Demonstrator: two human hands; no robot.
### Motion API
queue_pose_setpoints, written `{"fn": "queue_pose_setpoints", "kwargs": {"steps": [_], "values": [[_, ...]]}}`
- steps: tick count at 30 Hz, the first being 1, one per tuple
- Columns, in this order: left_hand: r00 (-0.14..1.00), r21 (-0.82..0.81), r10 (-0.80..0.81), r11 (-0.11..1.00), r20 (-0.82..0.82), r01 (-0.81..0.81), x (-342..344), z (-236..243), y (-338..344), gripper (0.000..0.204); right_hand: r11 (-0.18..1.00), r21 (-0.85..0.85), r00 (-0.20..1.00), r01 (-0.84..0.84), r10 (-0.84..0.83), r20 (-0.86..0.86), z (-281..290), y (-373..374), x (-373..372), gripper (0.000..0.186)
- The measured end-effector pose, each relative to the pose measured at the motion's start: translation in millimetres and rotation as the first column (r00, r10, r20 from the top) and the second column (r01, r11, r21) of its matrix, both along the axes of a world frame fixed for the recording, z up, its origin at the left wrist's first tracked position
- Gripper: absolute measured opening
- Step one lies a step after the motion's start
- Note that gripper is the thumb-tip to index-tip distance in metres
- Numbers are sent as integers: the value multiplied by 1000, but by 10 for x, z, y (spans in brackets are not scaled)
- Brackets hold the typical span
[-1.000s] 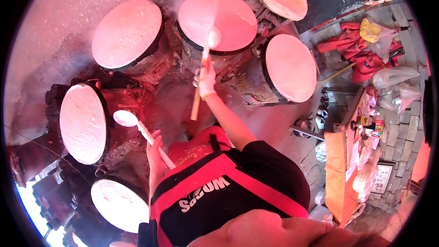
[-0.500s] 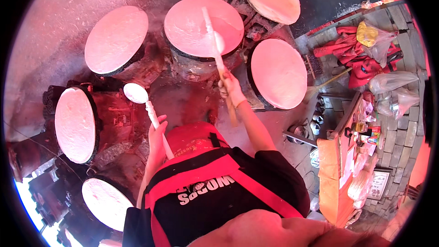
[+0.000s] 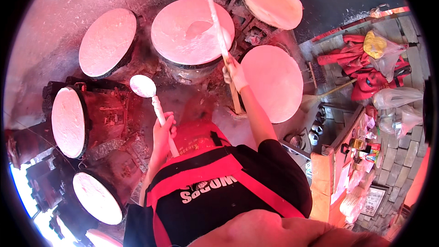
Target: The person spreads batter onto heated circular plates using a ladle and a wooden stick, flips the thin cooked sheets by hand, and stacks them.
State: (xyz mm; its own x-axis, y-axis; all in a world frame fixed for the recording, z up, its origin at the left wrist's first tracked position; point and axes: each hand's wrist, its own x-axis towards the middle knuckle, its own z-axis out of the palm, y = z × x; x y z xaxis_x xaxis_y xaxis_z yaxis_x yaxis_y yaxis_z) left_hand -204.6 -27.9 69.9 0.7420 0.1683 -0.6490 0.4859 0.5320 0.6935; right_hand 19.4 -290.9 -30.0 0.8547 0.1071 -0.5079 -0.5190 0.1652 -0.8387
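Note:
My left hand (image 3: 163, 132) is closed round the pale handle of a ladle (image 3: 143, 86), its round bowl coated white and held up clear of the griddles. My right hand (image 3: 234, 74) grips a long wooden batter spreader (image 3: 218, 24), whose far half is white with batter. That far half lies over the right part of the middle round griddle (image 3: 170, 36). White batter covers this griddle, with a darker, smoother patch near its centre. Whether the spreader touches the batter I cannot tell. Close to my right forearm is another batter-covered griddle (image 3: 274, 84).
More batter-topped griddles stand to the left: one at upper left (image 3: 107, 41), one at left (image 3: 68, 122), one at lower left (image 3: 97, 199). A yellowish round pancake (image 3: 273, 4) lies at the back. At right are a cluttered table (image 3: 322, 183), a broom (image 3: 336, 89) and plastic bags (image 3: 398, 93).
The whole view has shifted a little. Over the middle griddle, the spreader has swung to the right side, and the smooth patch there looks different. The ladle has tilted slightly; both grips stay closed.

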Motion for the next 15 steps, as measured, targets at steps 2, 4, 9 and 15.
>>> {"fn": "queue_pose_setpoints", "kwargs": {"steps": [2,4,9,15], "values": [[1000,37,-24,999,-10,24,36,68,-34,21,998,2,989,61,-60,132,174,129,186,34],[998,54,-56,997,-13,56,89,97,-81,21,892,-439,978,104,-11,211,-152,280,407,41],[999,16,26,1000,38,-27,253,208,25,22,825,-565,918,-11,232,321,-160,466,213,43],[992,111,-79,992,98,68,369,81,270,13,880,117,868,460,-473,151,-39,817,-409,38]]}}
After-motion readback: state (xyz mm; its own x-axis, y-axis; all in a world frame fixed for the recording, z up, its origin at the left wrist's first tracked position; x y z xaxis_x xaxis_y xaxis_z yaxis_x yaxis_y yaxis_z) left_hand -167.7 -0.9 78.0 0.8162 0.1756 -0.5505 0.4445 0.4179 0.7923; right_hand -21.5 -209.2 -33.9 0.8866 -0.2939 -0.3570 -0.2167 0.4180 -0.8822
